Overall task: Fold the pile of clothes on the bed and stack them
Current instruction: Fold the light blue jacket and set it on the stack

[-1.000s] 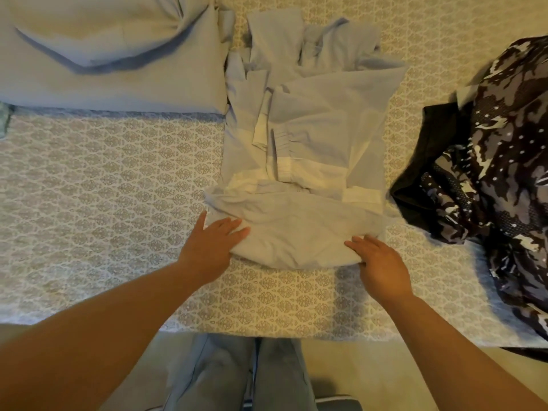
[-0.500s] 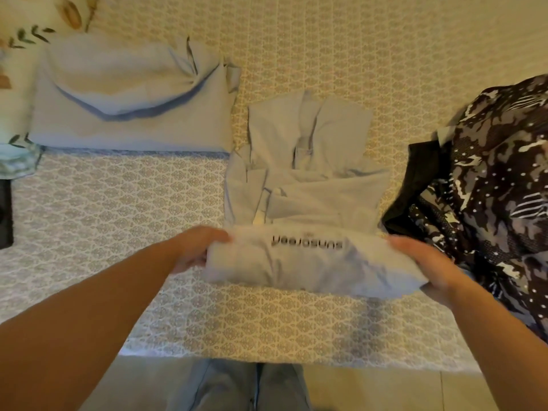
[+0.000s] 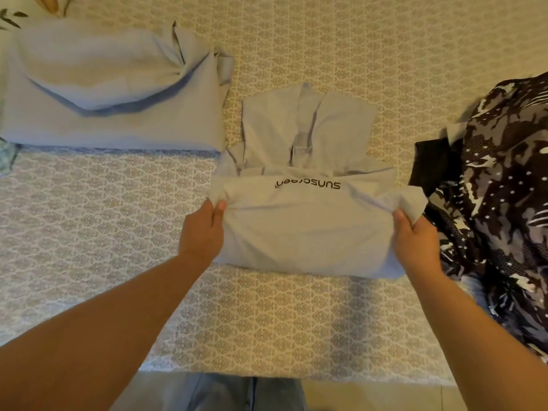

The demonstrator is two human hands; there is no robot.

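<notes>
One word to read here, and it's "sunscreen" in black lowercase letters, printed on the light grey shirt [image 3: 308,229]. It sits near the far edge of the folded-over panel, running across the cloth (upside down from this angle, so it reads right to left). A tiny mark sits at the word's left end, too small to make out. Nothing else in view carries any lettering, number or label.
</notes>
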